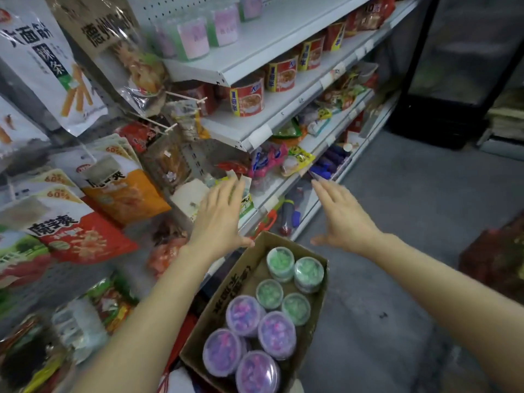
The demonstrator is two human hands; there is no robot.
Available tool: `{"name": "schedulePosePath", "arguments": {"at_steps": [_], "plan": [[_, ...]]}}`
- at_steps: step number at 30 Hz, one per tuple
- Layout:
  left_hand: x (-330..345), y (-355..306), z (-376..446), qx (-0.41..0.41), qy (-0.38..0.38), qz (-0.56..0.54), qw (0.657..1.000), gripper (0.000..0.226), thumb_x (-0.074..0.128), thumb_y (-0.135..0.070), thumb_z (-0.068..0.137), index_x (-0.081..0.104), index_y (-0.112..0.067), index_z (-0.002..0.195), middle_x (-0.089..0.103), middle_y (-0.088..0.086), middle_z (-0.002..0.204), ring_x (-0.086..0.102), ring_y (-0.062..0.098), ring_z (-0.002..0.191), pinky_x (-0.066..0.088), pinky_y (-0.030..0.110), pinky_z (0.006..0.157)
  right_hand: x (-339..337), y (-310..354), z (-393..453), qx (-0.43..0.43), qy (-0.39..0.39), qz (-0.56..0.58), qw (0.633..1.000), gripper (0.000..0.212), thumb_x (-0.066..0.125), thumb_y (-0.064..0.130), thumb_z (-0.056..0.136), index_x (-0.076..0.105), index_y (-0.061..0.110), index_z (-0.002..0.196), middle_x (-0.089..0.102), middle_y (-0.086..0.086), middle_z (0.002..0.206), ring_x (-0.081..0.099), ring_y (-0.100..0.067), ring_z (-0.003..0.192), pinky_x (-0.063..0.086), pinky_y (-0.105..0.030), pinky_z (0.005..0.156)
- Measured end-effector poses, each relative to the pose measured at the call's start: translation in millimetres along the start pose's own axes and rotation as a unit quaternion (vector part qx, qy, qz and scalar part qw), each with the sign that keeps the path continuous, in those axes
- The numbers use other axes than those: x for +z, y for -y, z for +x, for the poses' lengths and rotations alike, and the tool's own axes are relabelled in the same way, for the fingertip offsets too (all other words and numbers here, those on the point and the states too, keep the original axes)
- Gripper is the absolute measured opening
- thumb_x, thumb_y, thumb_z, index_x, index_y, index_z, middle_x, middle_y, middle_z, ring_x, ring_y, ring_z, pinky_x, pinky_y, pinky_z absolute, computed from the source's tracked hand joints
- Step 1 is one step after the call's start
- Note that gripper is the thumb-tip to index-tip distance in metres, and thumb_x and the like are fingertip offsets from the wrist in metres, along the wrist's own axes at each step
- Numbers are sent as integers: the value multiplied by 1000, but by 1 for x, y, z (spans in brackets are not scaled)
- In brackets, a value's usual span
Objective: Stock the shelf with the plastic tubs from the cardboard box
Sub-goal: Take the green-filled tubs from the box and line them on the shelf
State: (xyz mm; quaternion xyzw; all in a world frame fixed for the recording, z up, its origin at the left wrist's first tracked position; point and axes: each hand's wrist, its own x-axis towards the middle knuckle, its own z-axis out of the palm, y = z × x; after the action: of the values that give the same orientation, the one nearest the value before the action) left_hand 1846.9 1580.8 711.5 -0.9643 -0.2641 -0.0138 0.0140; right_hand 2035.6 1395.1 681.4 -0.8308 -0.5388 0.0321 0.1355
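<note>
An open cardboard box (224,302) sits low by the shelving with several round plastic tubs inside, green ones (308,273) at its far end and purple ones (276,334) nearer me. My left hand (219,214) and my right hand (341,217) hover above the box's far end with fingers straight and spread, holding nothing. More tubs with pink and green contents (195,38) stand on the top white shelf (272,38).
The white shelves (286,109) hold red instant-noodle cups (247,97) and mixed snack packets. Hanging snack bags (122,191) crowd the left end panel. Grey floor (397,251) opens to the right, with a dark cabinet (453,80) at the back right.
</note>
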Motion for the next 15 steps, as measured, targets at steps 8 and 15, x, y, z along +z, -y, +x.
{"name": "schedulePosePath", "arguments": {"at_steps": [8, 15], "plan": [[166, 7, 6, 16, 132, -31, 991, 130, 78, -61, 68, -4, -14, 158, 3, 6, 165, 6, 26, 152, 10, 39, 122, 169, -19, -29, 72, 125, 36, 989, 125, 78, 51, 66, -2, 13, 153, 11, -10, 161, 11, -33, 148, 4, -38, 121], [321, 35, 40, 42, 230, -20, 972, 125, 74, -60, 74, -5, -11, 158, 0, 7, 166, 7, 25, 152, 7, 40, 125, 317, -39, -19, 184, 185, 115, 959, 114, 69, 44, 80, -14, 13, 152, -10, -6, 162, -6, -29, 149, -2, -36, 120]]}}
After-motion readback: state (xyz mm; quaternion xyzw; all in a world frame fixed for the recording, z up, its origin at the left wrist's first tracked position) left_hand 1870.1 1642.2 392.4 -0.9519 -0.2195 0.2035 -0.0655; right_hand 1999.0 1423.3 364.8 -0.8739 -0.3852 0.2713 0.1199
